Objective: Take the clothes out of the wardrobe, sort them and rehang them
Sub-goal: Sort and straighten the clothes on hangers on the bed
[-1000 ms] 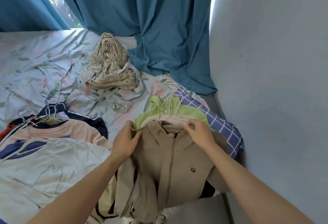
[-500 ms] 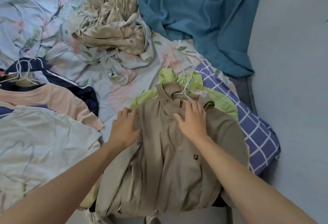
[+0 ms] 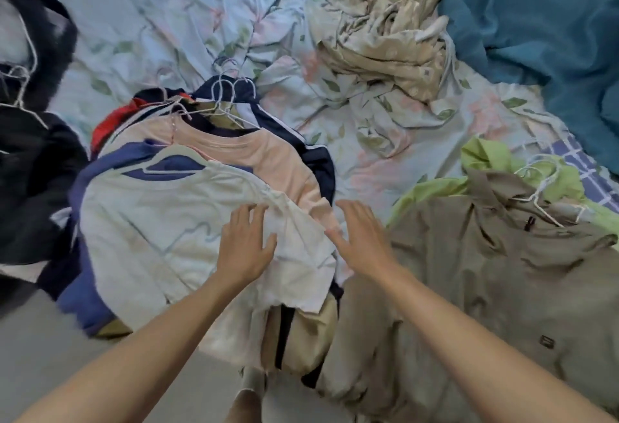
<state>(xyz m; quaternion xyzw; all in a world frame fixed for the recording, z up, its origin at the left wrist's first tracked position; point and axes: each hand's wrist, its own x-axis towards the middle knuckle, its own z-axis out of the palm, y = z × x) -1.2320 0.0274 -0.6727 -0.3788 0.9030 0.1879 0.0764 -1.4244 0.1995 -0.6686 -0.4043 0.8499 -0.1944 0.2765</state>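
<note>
Rumpled floral bedding (image 3: 160,20) covers the bed, with a teal curtain (image 3: 536,20) pooled at the far right and a beige bundle (image 3: 385,20) near it. 2 piles of hangered clothes lie side by side: at the middle, a white T-shirt (image 3: 160,221) tops a stack over a peach shirt (image 3: 268,158) and navy garments; to the right, a khaki jacket (image 3: 485,272) rests on a green top (image 3: 485,158). The left hand (image 3: 246,245) lies flat on the white T-shirt's sleeve, fingers spread, gripping nothing. The right hand (image 3: 363,238) hovers open at the sleeve's edge, also empty. To sort this shirt cleanly, it seems best to find its white hanger (image 3: 174,161) and lift from there, steadying the layers beneath so their hooks do not tangle.
</note>
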